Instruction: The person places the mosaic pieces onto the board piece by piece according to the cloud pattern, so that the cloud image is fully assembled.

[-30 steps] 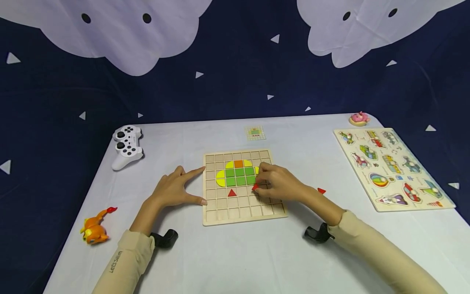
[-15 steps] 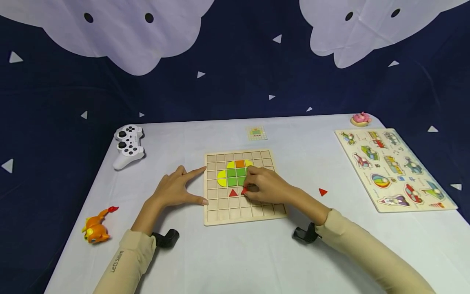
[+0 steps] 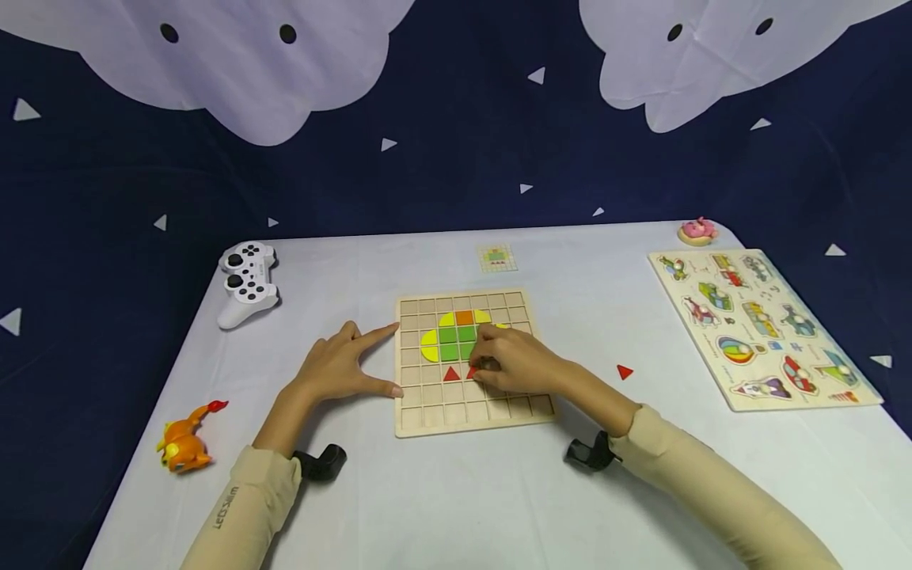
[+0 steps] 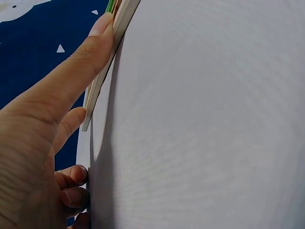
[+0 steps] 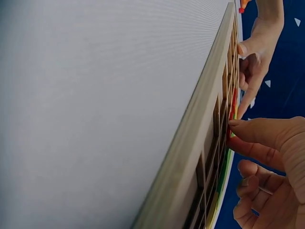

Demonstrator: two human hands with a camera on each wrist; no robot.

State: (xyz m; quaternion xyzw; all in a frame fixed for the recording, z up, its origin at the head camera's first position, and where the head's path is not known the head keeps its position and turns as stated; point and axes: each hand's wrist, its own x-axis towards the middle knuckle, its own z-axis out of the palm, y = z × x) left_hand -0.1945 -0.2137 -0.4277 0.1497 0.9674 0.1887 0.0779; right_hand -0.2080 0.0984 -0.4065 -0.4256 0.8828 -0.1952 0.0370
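A wooden grid board lies mid-table, bearing green squares, an orange square and yellow rounded pieces. My left hand touches the board's left edge with thumb and index finger spread apart. Between thumb and index finger, my right hand pinches a red triangle at a cell below the green squares, hiding part of the pattern's right side. Just left of it, another red triangle sits in the grid. In the right wrist view, the thumb presses close to the grid.
One loose red triangle lies right of the board. Behind the board is a small pattern card. A picture puzzle board and pink toy are at right; a white game controller and orange toy at left.
My right hand has moved left across the board with the red triangle, stopping beside the other triangle in the grid. My left hand has stayed at the board's edge.
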